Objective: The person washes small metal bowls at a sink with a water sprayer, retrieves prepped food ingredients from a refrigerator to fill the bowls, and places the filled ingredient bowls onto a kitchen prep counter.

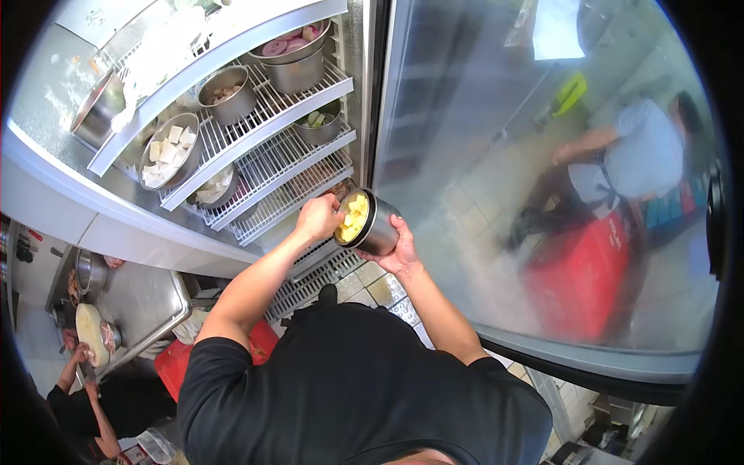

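Observation:
A steel container [378,229] of yellow chunks [355,217] is tilted in front of the wire shelves. Its outside rests in my right hand [401,249], with the fingers wrapped round its side and base. At its open rim is my left hand [319,218], fingers bent inward at the edge of the yellow chunks; whether they pinch the rim or a chunk is hidden. Nearby on the shelves [263,116] stand a pot of white cubes [169,151], a pot of brownish pieces [227,94], a pot of purple-pink slices [294,58] and a pot of green pieces [317,122].
The open glass door [465,155] stands at the right, with a person in a light shirt [643,147] and a red object [581,271] seen through it. At the lower left, another person [116,395] works at a cutting board [91,333] beside a steel table [147,298].

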Demonstrator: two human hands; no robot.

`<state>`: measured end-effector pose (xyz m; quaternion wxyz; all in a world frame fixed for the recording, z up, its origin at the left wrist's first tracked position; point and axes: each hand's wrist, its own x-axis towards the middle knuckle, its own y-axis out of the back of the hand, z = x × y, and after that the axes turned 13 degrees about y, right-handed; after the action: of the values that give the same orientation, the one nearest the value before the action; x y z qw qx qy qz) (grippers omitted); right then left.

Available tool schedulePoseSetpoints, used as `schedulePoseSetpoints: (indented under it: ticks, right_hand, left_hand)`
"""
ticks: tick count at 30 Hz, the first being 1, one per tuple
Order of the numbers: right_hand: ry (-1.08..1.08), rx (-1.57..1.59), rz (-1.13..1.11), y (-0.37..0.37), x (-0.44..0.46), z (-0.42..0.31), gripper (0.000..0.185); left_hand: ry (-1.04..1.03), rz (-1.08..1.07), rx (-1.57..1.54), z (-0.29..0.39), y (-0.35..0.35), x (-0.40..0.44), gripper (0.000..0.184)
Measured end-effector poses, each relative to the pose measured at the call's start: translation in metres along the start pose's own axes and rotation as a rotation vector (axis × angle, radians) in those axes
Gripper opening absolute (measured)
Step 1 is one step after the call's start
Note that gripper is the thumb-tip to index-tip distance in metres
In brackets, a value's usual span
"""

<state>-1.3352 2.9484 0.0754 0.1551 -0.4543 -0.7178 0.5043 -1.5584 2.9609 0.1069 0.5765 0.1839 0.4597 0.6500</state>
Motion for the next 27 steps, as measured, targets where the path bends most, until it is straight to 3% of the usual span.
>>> schedulePoseSetpoints:
  ticks: [7, 13, 27]
  right_hand:
    - [-0.002, 0.025, 0.001, 0.004, -0.001, 0.008, 0.068]
    - [-0.049, 0.006, 0.009, 0.011, -0.004, 0.015, 0.068]
    - [-0.077, 0.026, 0.017, 0.009, -0.009, 0.015, 0.067]
  left_hand:
    - [-0.009, 0.071, -0.022, -0.014, -0.009, 0.005, 0.024]
    - [-0.046, -0.082, -0.266, -0.023, -0.012, 0.013, 0.022]
    - [0.077, -0.156, -0.248, -0.032, -0.023, 0.028, 0.026]
